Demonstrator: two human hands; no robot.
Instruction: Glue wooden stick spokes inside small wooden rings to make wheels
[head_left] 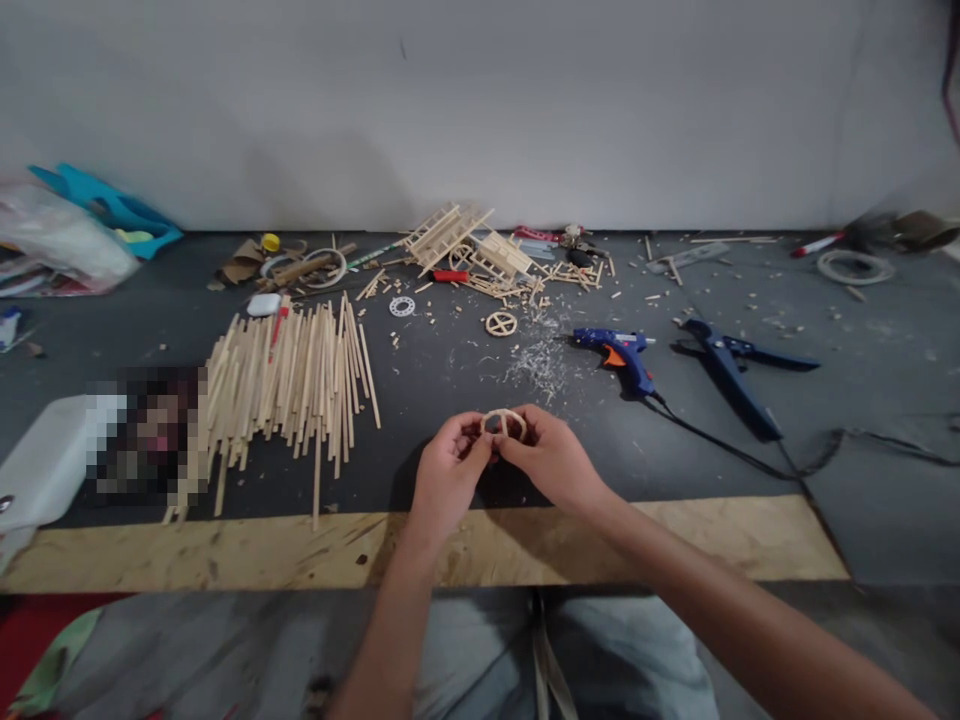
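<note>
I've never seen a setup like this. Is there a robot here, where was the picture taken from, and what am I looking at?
There is no robot here, only a person working with bare hands. The one picture comes from a camera on the person's head, looking forward and down.

The left hand and right hand together hold a small wooden ring with a bar across it.

On the dark work surface, loose wooden sticks lie to the left. To the right are a blue glue gun and a blue-handled cutting tool. Beyond the hands lie a small spoked wheel and, farther back, a delicate wooden framework among scraps. One patch at the left is pixelated, so I can't tell what it shows.
</note>
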